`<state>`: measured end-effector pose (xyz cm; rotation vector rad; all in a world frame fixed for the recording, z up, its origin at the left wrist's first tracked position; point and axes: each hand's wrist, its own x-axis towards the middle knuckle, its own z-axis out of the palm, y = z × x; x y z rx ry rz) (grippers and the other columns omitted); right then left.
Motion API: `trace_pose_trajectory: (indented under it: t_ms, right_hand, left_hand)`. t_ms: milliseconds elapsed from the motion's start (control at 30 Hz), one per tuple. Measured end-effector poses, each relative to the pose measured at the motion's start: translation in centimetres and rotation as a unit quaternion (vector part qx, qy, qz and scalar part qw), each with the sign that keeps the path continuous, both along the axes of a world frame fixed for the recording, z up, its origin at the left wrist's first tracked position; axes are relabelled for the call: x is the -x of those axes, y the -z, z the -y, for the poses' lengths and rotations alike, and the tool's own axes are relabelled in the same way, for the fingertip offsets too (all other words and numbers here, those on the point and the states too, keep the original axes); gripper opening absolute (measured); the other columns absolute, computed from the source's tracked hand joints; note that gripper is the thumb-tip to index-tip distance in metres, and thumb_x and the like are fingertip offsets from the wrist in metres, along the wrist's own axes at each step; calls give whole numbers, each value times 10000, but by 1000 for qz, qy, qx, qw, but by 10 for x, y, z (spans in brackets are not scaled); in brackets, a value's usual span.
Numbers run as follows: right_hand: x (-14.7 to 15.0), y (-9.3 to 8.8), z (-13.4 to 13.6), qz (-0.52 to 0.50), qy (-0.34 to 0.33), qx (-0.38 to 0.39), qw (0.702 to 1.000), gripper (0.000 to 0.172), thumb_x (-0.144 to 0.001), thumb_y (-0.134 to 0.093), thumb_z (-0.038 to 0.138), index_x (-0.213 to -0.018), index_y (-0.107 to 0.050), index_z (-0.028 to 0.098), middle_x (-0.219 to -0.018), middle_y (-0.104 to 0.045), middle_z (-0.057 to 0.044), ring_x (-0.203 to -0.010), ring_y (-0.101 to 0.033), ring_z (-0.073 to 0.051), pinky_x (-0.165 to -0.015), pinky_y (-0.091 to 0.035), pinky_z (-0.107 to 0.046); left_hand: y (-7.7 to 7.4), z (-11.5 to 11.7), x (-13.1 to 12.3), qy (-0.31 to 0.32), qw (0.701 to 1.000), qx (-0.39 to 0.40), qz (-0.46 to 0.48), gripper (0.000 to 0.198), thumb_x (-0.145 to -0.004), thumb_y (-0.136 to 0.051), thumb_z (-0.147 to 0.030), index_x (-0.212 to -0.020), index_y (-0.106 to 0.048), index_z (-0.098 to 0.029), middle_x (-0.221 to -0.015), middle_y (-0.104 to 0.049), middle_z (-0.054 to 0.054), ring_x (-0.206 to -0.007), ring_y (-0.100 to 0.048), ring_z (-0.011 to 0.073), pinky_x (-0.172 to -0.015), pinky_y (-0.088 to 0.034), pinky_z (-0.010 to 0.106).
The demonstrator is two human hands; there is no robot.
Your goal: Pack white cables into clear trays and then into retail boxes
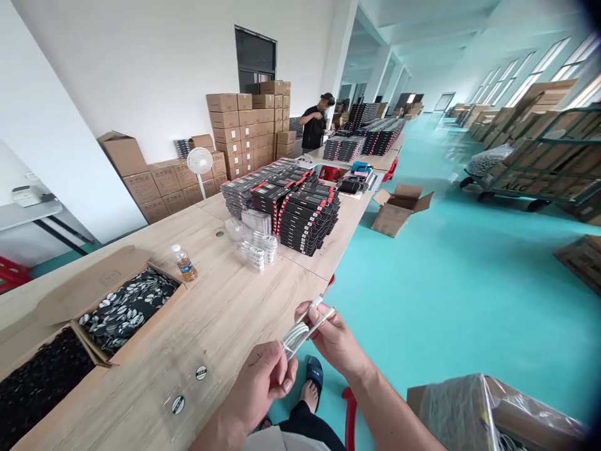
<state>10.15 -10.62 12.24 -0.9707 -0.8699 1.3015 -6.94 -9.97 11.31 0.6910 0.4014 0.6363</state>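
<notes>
One coiled cable (297,334) slants lengthwise, plugs (318,300) forward-right.

No lettering reads clearly, even on cartons (224,120).

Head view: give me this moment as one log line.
left hand: holds white cable coil | right hand: holds its plug end | table: bottle, stacked black boxes

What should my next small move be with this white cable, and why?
I'd probably draw the two tips of the white cable together: they stick out apart beyond its coiled part. The left hand already steadies the coiled part's near end, while the right hand holds close to the tips.
</notes>
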Motion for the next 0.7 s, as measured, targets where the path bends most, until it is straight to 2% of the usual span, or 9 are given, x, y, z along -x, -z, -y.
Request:
trace_pose_trajectory:
  t_ms: [67,133,233,300,367,467,567,633,700]
  right_hand:
    - [4,-2,-3,-2,-20,-9,1000,314,-834,-616,507,-834,-674,198,-659,-528,1,-583,-434,-124,-576,-364,-275]
    - [6,-4,-6,3,-36,-19,999,320,-845,-602,507,-861,-666,194,-664,-534,-3,-592,-447,-129,-582,-366,-278]
    - [4,-8,-9,36,-54,-32,997,336,-875,-555,509,-884,-648,186,-681,-533,-5,-604,-455,-131,-583,-370,-277]
    - [1,-10,-12,97,-66,-35,992,335,-904,-509,494,-866,-633,185,-676,-519,0,-610,-453,-130,-586,-374,-273]
    - [-3,-12,-15,200,-86,-36,975,314,-927,-479,447,-809,-611,188,-672,-504,8,-616,-444,-126,-587,-375,-262]
    - [-6,-14,-18,361,-135,-44,922,260,-939,-454,327,-751,-580,199,-687,-512,14,-625,-441,-120,-591,-384,-243]
    - [-4,-12,-20,452,-160,-83,874,259,-947,-406,255,-771,-590,211,-721,-556,4,-638,-469,-126,-607,-406,-244]
    - [-2,-6,-22,476,-141,-113,861,290,-955,-377,248,-781,-606,211,-759,-585,-16,-675,-500,-139,-636,-427,-258]
    - [1,2,-23,481,-96,-105,865,315,-958,-359,254,-795,-625,209,-768,-601,-32,-682,-523,-150,-639,-442,-271]
  left_hand:
    - [-5,0,4,-11,999,-50,-19,526,-840,-575,-539,-516,-446,-146,-644,-482,34,-513,-395,80,-467,-122,239]
    - [-9,1,7,-6,998,-62,-26,524,-833,-578,-550,-520,-452,-150,-638,-478,31,-515,-383,84,-479,-127,251]
    - [-11,3,8,-8,999,-40,-23,528,-820,-581,-568,-519,-455,-154,-629,-479,30,-510,-379,87,-484,-114,258]
    - [-10,3,6,-12,1000,-16,-14,556,-816,-575,-582,-491,-429,-155,-599,-469,26,-485,-376,81,-476,-106,253]
    - [-8,1,4,-13,1000,19,-1,579,-823,-567,-580,-467,-397,-156,-569,-467,24,-462,-377,73,-465,-114,240]
    - [-2,-5,1,-11,993,106,53,567,-836,-580,-539,-472,-375,-156,-561,-479,19,-446,-373,59,-441,-148,207]
    - [6,-11,-4,-29,970,207,122,526,-848,-604,-473,-499,-370,-156,-574,-479,5,-450,-356,49,-418,-176,171]
    - [11,-14,-7,-42,954,258,146,496,-861,-600,-440,-518,-380,-157,-583,-477,2,-458,-356,49,-407,-182,156]
    - [14,-16,-9,-57,944,288,150,478,-886,-567,-427,-534,-392,-156,-595,-479,6,-465,-359,50,-397,-178,147]
